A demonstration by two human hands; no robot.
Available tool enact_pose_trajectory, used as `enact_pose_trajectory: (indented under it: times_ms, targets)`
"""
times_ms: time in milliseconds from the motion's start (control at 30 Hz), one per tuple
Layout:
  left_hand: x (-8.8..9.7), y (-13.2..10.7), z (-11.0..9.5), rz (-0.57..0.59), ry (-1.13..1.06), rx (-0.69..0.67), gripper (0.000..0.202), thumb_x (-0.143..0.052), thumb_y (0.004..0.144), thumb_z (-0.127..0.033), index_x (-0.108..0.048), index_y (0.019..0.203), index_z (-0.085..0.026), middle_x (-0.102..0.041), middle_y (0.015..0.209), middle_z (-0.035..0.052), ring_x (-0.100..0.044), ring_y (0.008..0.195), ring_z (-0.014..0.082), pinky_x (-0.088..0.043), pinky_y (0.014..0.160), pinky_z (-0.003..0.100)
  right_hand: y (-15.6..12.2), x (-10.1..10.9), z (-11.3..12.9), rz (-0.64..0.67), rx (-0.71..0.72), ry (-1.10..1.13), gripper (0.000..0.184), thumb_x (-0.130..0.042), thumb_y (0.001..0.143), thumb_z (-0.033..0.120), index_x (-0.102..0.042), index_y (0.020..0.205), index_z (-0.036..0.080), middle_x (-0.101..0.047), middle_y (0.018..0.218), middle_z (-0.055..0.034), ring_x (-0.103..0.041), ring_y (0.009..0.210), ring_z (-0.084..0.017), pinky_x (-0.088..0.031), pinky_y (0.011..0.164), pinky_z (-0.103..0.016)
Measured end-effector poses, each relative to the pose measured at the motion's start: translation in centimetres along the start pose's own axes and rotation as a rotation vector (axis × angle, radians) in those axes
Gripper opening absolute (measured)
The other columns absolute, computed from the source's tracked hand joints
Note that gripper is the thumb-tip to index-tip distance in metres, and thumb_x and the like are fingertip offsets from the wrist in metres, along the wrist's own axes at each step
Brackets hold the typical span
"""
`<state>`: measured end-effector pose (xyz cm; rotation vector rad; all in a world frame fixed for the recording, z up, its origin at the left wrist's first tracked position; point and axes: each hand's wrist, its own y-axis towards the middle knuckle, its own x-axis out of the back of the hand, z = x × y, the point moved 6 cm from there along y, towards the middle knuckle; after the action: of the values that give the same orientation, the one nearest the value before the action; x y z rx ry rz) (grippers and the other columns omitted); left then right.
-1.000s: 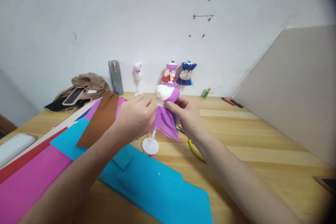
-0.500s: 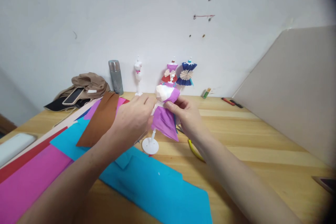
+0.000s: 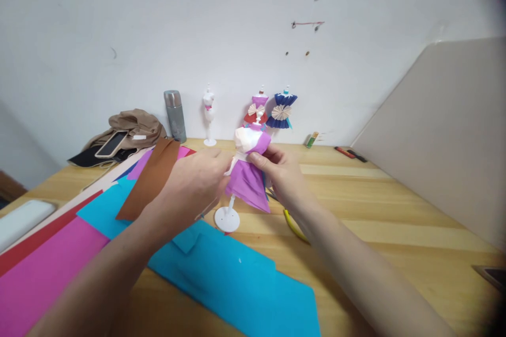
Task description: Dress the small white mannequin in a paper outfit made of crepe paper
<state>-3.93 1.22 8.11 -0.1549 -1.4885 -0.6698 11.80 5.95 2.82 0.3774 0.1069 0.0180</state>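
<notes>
A small white dress-form mannequin (image 3: pixel 226 219) stands upright on its round base in front of me, dressed in crepe paper. Its paper dress (image 3: pixel 248 184) has a purple skirt, a white and purple top and a pale band at the waist. My right hand (image 3: pixel 282 171) grips the dress at the waist, thumb in front and fingers behind. On the other side, my left hand (image 3: pixel 203 176) is closed, its fingertips at the end of the pale paper strip (image 3: pixel 239 158) around the waist. Those fingertips are partly hidden by the back of the hand.
Crepe paper sheets in blue (image 3: pixel 237 274), brown (image 3: pixel 152 176) and magenta (image 3: pixel 51 268) cover the left and front. Yellow-handled scissors (image 3: pixel 293 225) lie by my right wrist. Behind stand a bare mannequin (image 3: pixel 209 116), two dressed ones (image 3: pixel 282 111), a flask (image 3: pixel 175 116) and a glue stick (image 3: pixel 312 140).
My left hand has shifted slightly down and left at the waist, its fingers curled tighter. The purple skirt has moved a little. My right hand keeps its hold.
</notes>
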Motion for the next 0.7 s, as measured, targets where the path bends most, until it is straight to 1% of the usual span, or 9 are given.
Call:
enact_pose_trajectory:
  times_ms: [67,200,300,400,467,567,600,633,700]
  targets:
    - [-0.1,0.2,-0.5,0.036,0.024,-0.041,0.017,-0.052,0.093,-0.010,-0.056,0.078,-0.018,-0.060,0.072,0.0021,-0.056,0.063,0.0173,-0.026,0.053,0.028,-0.1,-0.1,0.1,0.008,-0.008,0.003,0.025,-0.081,0.070,0.038,-0.075,0.089,0.023,-0.075,0.088,-0.0025,-0.066,0.082,-0.022,-0.053,0.079,-0.038]
    - [-0.5,0.3,-1.4,0.062,0.030,-0.145,0.020,-0.050,0.091,-0.008,-0.053,0.074,-0.018,-0.057,0.069,0.0010,-0.048,0.055,0.0151,-0.022,0.050,0.028,-0.3,-0.4,0.1,0.037,-0.006,-0.001,0.026,-0.082,0.070,0.041,-0.074,0.087,0.023,-0.075,0.086,-0.0024,-0.066,0.080,-0.022,-0.052,0.076,-0.037]
    - [-0.6,0.3,-1.2,0.062,-0.053,-0.121,0.022,-0.051,0.089,-0.010,-0.050,0.069,-0.019,-0.050,0.061,-0.0019,-0.042,0.050,0.0131,-0.021,0.048,0.028,-0.3,-0.4,0.2,0.048,0.009,-0.022,0.026,-0.081,0.071,0.042,-0.073,0.088,0.024,-0.074,0.085,-0.0023,-0.066,0.080,-0.022,-0.051,0.076,-0.038]
    - [-0.6,0.3,-0.8,0.087,-0.199,-0.142,0.020,-0.054,0.089,-0.014,-0.052,0.069,-0.019,-0.049,0.059,-0.0035,-0.042,0.052,0.0118,-0.023,0.050,0.026,-0.2,-0.2,0.1,0.032,0.018,-0.026,0.025,-0.081,0.071,0.042,-0.073,0.087,0.024,-0.073,0.085,-0.0020,-0.065,0.080,-0.022,-0.051,0.077,-0.038]
    - [-0.9,0.1,-0.4,0.176,-0.311,-0.212,0.019,-0.054,0.088,-0.015,-0.056,0.070,-0.018,-0.051,0.061,-0.0036,-0.044,0.056,0.0110,-0.027,0.052,0.024,-0.1,-0.1,0.1,0.019,0.020,-0.018,0.025,-0.081,0.070,0.041,-0.073,0.086,0.024,-0.072,0.085,-0.0016,-0.065,0.080,-0.022,-0.051,0.077,-0.038]
    - [-1.6,-0.1,1.1,0.385,-0.537,-0.291,0.023,-0.052,0.089,-0.021,-0.061,0.068,-0.018,-0.057,0.062,-0.0030,-0.050,0.058,0.0101,-0.033,0.054,0.022,-0.1,-0.1,0.1,0.013,0.017,-0.004,0.024,-0.081,0.069,0.039,-0.073,0.086,0.023,-0.072,0.084,-0.0012,-0.064,0.079,-0.021,-0.051,0.077,-0.037]
    - [-1.6,0.0,1.9,0.387,-0.615,-0.263,0.023,-0.054,0.088,-0.026,-0.064,0.069,-0.018,-0.059,0.063,-0.0026,-0.052,0.057,0.0106,-0.034,0.053,0.022,-0.1,-0.2,0.1,0.014,0.015,-0.002,0.024,-0.081,0.069,0.039,-0.073,0.086,0.023,-0.072,0.084,-0.0013,-0.064,0.079,-0.021,-0.051,0.077,-0.037]
    - [-1.5,0.4,2.9,0.327,-0.673,-0.200,0.025,-0.057,0.089,-0.033,-0.066,0.070,-0.018,-0.061,0.064,-0.0019,-0.054,0.060,0.0116,-0.037,0.054,0.022,-0.2,-0.2,0.1,0.016,0.012,-0.002,0.024,-0.081,0.069,0.039,-0.074,0.086,0.023,-0.072,0.084,-0.0014,-0.064,0.079,-0.021,-0.051,0.077,-0.037]
    - [-1.1,1.2,4.9,0.119,-0.760,-0.034,0.028,-0.061,0.088,-0.041,-0.069,0.076,-0.017,-0.066,0.071,0.0005,-0.060,0.068,0.0146,-0.044,0.059,0.023,-0.3,-0.4,0.2,0.030,0.005,0.004,0.025,-0.081,0.069,0.038,-0.074,0.087,0.023,-0.073,0.086,-0.0016,-0.064,0.080,-0.021,-0.051,0.077,-0.037]
